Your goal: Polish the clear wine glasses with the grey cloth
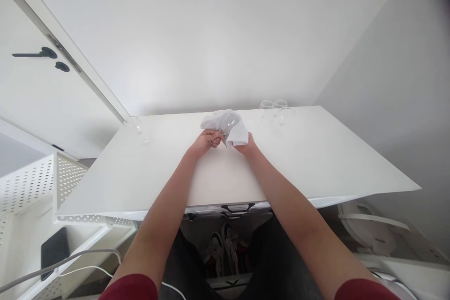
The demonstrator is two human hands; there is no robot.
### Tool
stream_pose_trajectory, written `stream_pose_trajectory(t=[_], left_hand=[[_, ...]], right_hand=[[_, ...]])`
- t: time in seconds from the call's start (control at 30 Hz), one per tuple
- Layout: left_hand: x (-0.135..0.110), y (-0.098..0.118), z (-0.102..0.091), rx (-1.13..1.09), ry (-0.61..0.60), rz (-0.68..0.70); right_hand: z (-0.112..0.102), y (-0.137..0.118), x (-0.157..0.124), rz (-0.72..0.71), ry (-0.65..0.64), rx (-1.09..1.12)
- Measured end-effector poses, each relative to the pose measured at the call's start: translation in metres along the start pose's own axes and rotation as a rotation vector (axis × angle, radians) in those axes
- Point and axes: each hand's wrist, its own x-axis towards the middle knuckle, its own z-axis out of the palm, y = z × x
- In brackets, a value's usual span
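Observation:
A clear wine glass [229, 122] lies tilted in a white cloth [239, 136] above the middle of the white tabletop [225, 178]. My left hand [206, 142] is closed, its fingers pinching the glass near its stem and foot. Wrapped under and around the bowl, the cloth is in my right hand [248, 145], whose fingers are mostly hidden behind the fabric. To the right, a group of clear stemmed glasses [267, 105] stands near the wall. One more stemmed glass [133, 124] is at the far left of the tabletop.
A white wall rises behind the table, and a door with a dark handle [42, 52] is at the left. Below the front edge are drawer handles [238, 207]. White perforated shelving [31, 183] stands low on the left, with cables [70, 258] running past it.

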Motion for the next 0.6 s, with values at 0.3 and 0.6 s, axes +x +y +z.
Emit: stream_pose_trajectory(t=[0.3, 0.6], left_hand=[[0.002, -0.001, 0.006, 0.199, 0.102, 0.081], [0.002, -0.007, 0.008, 0.629, 0.297, 0.314]], right_hand=[[0.014, -0.012, -0.002, -0.137, -0.003, 0.058], [0.014, -0.009, 0.000, -0.355, 0.248, -0.212]])
